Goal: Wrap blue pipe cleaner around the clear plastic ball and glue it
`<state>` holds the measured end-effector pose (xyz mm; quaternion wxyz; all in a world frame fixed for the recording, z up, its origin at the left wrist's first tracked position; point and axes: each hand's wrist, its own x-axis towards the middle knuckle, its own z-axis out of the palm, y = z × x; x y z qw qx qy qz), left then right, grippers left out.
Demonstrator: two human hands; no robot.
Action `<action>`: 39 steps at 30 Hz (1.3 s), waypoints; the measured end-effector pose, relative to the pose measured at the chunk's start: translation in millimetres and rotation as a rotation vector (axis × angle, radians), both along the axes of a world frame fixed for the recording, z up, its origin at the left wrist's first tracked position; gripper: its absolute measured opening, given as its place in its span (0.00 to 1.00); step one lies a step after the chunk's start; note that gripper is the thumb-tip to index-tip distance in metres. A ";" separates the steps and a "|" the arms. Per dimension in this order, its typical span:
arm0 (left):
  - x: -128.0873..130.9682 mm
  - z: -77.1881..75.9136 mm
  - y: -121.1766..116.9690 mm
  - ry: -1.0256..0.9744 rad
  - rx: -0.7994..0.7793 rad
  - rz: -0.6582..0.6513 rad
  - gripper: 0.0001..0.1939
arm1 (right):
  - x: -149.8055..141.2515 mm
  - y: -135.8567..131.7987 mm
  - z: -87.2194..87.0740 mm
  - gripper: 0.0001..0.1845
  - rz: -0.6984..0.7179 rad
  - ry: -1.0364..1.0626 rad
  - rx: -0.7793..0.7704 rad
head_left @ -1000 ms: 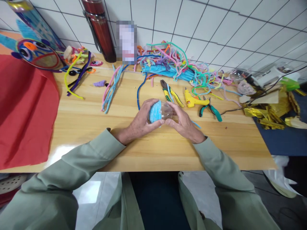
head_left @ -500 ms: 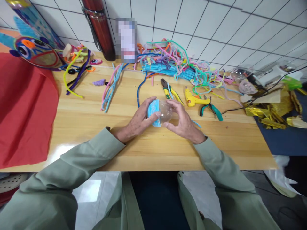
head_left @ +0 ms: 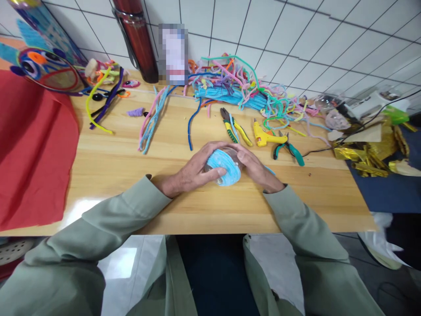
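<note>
Between both hands is a clear plastic ball (head_left: 226,169) partly wrapped in light blue pipe cleaner, its blue side turned toward me. My left hand (head_left: 199,169) curls around its left side, the thumb pressing on the blue wrap. My right hand (head_left: 255,166) grips the right and upper side, with fingers partly hidden behind it. Just beyond the ball lie yellow-and-green pliers (head_left: 234,127) with a light blue strip across them. To their right are a yellow glue gun (head_left: 266,135) and teal-handled pliers (head_left: 291,149).
A heap of coloured pipe cleaners (head_left: 237,90) lies along the tiled wall. A dark red flask (head_left: 140,48) stands at the back, beside a pixelated upright object (head_left: 174,55). Red cloth (head_left: 36,153) covers the left end; gold foil (head_left: 368,156) lies at the right, near a black cord.
The ball has been turned so its blue-wrapped side faces me, and it sits slightly nearer. Both hands have shifted around it, keeping hold.
</note>
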<state>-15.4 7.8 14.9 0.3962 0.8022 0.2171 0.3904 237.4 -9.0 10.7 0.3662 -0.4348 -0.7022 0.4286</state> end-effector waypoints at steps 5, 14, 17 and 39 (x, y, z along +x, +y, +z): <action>7.0 -6.8 1.4 0.052 0.050 0.100 0.38 | -3.6 1.8 -1.7 0.36 -0.156 0.049 0.000; 4.5 -5.7 1.7 0.057 -0.118 0.404 0.34 | -8.2 -11.7 19.4 0.42 -0.107 -0.230 0.458; 2.8 -3.4 0.8 0.055 -0.134 0.361 0.34 | -10.3 -10.5 20.5 0.35 -0.072 -0.322 0.463; 4.4 -16.4 3.5 0.037 0.080 0.314 0.46 | -9.3 -0.3 -5.7 0.33 -0.102 0.141 0.145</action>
